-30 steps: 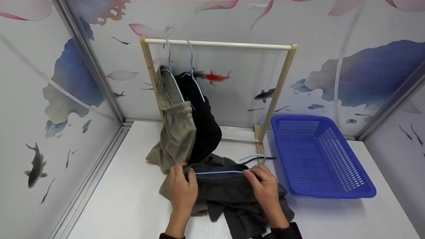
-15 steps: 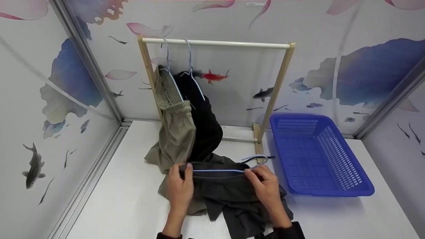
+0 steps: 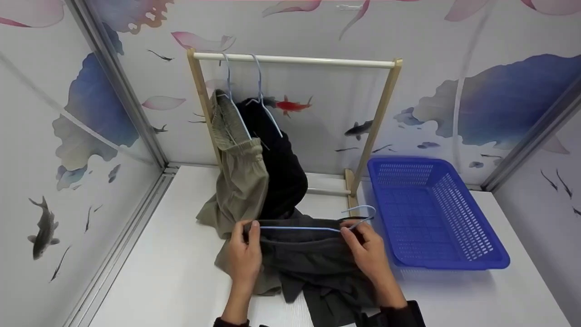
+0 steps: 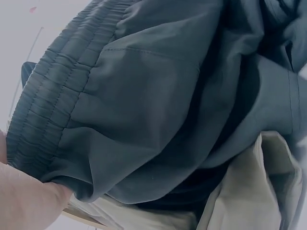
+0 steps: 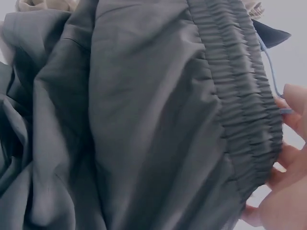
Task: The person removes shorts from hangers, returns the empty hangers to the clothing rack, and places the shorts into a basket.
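Note:
Dark grey trousers (image 3: pixel 313 263) lie bunched on the white table (image 3: pixel 181 272), their elastic waistband stretched along a light blue hanger (image 3: pixel 299 228). My left hand (image 3: pixel 245 254) grips the left end of the waistband and hanger. At the right end, near the hanger's hook (image 3: pixel 363 211), my right hand (image 3: pixel 367 252) pinches the waistband. The left wrist view fills with the grey waistband (image 4: pixel 53 105) and a bit of my hand (image 4: pixel 24 203). My fingers (image 5: pixel 283 196) curl round the gathered waistband (image 5: pixel 240 91) in the right wrist view.
A wooden rack (image 3: pixel 295 61) stands behind, with khaki shorts (image 3: pixel 238 177) and a black garment (image 3: pixel 279 168) on two hangers at its left end. A blue plastic basket (image 3: pixel 431 213) sits to the right. Panel walls close in the left and back.
Both hands have lifted the hanger and waistband slightly and moved them back toward the rack. The right hand has shifted a little to the right, and the hook now points up higher.

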Demonstrator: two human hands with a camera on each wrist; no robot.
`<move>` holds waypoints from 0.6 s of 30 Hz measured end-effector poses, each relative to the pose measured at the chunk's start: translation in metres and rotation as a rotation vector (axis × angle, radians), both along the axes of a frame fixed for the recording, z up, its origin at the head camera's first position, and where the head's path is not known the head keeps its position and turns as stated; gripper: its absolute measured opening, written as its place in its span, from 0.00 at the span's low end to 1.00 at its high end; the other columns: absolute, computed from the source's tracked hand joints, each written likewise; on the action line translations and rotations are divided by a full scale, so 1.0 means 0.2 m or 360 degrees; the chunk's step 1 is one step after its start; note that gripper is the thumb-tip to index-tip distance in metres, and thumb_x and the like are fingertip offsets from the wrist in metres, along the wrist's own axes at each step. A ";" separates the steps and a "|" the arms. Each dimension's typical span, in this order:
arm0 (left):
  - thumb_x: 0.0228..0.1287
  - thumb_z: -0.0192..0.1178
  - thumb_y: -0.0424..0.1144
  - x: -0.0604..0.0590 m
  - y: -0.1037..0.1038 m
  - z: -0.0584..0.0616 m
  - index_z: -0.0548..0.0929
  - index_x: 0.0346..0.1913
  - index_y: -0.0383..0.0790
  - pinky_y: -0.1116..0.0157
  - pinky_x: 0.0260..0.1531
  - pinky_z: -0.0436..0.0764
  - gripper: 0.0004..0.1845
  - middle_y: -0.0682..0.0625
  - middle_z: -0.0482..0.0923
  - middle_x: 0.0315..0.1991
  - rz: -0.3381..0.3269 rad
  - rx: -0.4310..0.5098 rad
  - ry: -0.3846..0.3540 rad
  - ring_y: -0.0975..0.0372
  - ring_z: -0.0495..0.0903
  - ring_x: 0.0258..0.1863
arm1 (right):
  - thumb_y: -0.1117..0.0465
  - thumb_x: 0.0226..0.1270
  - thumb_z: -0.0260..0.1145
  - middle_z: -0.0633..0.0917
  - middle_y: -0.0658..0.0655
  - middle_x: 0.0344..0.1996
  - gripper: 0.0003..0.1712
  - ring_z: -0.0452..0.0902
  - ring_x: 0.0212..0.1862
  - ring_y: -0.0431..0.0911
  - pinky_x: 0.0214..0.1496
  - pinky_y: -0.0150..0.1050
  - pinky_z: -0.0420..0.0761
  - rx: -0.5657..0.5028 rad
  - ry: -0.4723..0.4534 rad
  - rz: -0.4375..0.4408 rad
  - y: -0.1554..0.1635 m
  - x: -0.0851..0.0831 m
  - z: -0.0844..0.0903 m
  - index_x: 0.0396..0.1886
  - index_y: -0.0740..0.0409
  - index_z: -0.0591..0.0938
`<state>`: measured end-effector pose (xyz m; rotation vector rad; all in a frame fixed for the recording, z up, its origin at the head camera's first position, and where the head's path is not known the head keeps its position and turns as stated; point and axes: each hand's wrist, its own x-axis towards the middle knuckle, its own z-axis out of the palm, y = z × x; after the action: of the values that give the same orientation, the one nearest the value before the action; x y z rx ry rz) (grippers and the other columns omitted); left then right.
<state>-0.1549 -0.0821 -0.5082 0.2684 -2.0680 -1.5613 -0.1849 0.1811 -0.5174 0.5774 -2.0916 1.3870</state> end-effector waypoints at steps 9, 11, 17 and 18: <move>0.79 0.56 0.41 0.00 0.02 0.00 0.83 0.51 0.37 0.65 0.38 0.75 0.11 0.47 0.80 0.38 -0.0068 0.0174 -0.0046 0.61 0.74 0.34 | 0.78 0.69 0.64 0.87 0.62 0.32 0.11 0.82 0.41 0.38 0.46 0.23 0.76 -0.0143 -0.0153 0.0038 0.00 0.01 0.01 0.29 0.63 0.85; 0.80 0.56 0.41 0.00 0.02 0.01 0.83 0.51 0.37 0.64 0.38 0.74 0.11 0.47 0.79 0.36 -0.0067 0.0203 -0.0059 0.61 0.73 0.33 | 0.79 0.69 0.63 0.86 0.62 0.30 0.11 0.81 0.39 0.38 0.44 0.24 0.77 -0.0175 -0.0158 0.0056 0.00 0.01 0.01 0.29 0.65 0.84; 0.81 0.52 0.39 -0.01 0.02 0.00 0.82 0.50 0.35 0.65 0.43 0.74 0.12 0.45 0.80 0.40 -0.0046 0.0309 -0.0077 0.61 0.75 0.39 | 0.79 0.68 0.64 0.83 0.61 0.26 0.09 0.76 0.32 0.34 0.36 0.25 0.75 -0.0215 -0.0206 0.0043 -0.01 0.02 0.00 0.32 0.66 0.86; 0.82 0.52 0.39 -0.01 0.02 0.00 0.82 0.50 0.35 0.65 0.44 0.74 0.12 0.45 0.79 0.40 -0.0046 0.0340 -0.0082 0.61 0.75 0.40 | 0.78 0.68 0.64 0.83 0.60 0.26 0.09 0.76 0.32 0.34 0.36 0.25 0.75 -0.0230 -0.0225 0.0039 -0.01 0.02 -0.01 0.33 0.66 0.86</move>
<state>-0.1563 -0.0784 -0.5078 0.3607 -1.9515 -1.8126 -0.1815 0.1796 -0.5184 0.4592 -2.0763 1.6199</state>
